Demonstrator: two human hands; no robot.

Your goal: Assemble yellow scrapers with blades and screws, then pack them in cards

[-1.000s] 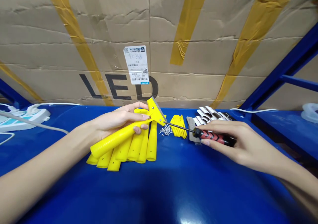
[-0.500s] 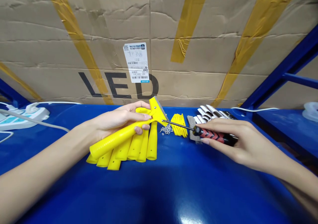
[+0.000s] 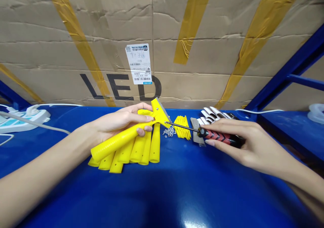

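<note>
My left hand (image 3: 121,119) clasps a yellow scraper (image 3: 118,142) toward the desk's (image 3: 182,194) far edge; my right hand (image 3: 250,143) grips the screwdriver (image 3: 219,138). Best keep that square to the screw (image 3: 165,122)!

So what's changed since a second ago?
The yellow scraper shifted slightly right in view; the tip of the screwdriver came left, apparently onto the scraper's lower screw. Nothing taken up or released: left hand and right hand kept hold. Loose screws and yellow handles stayed put.
</note>
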